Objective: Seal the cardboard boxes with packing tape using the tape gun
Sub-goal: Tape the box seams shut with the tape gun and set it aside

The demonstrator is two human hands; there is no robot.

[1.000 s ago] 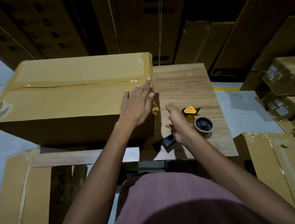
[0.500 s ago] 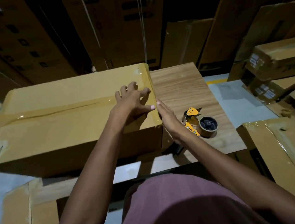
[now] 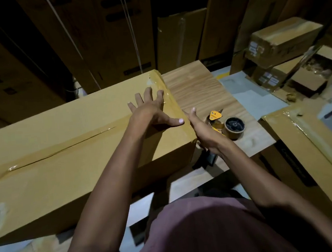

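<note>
Cardboard fills most of the view: a big brown box [image 3: 67, 154] lies on the wooden table [image 3: 194, 89], its top seam covered by a glossy strip of tape [image 3: 63, 150] that runs on over the right end.

Compared with half a second ago, the left hand [image 3: 150, 113] has uncurled; its fingers were bunched on the box top near the right edge, and now they are straight and spread wide, palm down on the cardboard, thumb stretched out toward the taped edge. The right hand [image 3: 201, 130] has stayed at the box's right end, and its fingertips now reach a little higher along that edge. The tape gun [image 3: 221, 123] has not moved.

Left hand: fully open, flat, pressing the box top just beside the tape at the edge and holding nothing. Right hand: fingers straight and together, laid edge-on against the taped right end of the box, also holding nothing; whether the palm itself touches the side cannot be told.

The tape gun, yellow with a dark roll, lies on the table just right of the right hand, untouched. More taped boxes [image 3: 286, 39] stand to the right.
</note>
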